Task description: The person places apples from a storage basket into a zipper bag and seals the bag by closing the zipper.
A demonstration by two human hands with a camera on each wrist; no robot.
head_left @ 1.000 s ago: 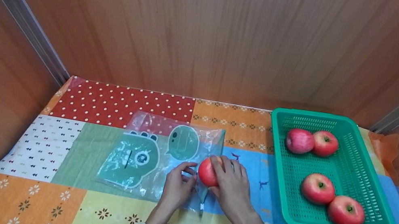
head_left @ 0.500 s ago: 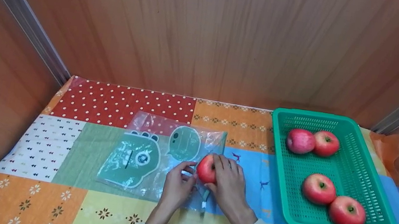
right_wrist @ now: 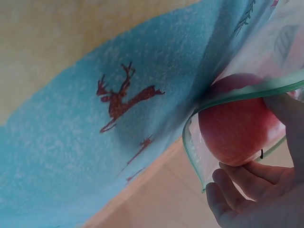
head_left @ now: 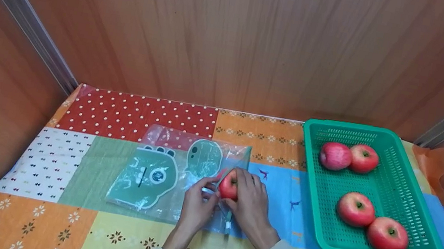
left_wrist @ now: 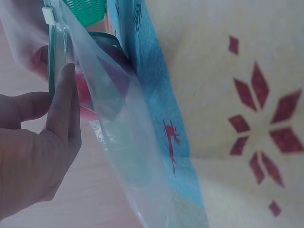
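Watching remotely, I see the right hand (head_left: 251, 202) curled round an apple (head_left: 228, 187), left of its palm; the left hand (head_left: 196, 206) pinches the clear bag (head_left: 155, 176) beside it; the right wrist view shows the apple within the bag's green-edged mouth (right_wrist: 287, 84); only the head view shows four apples (head_left: 356, 209) in the green basket (head_left: 311, 208).

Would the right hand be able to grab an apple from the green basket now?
Probably not: the right hand grips another apple at the mouth of the bag. Otherwise, the way looks free: the open basket sits on that side.
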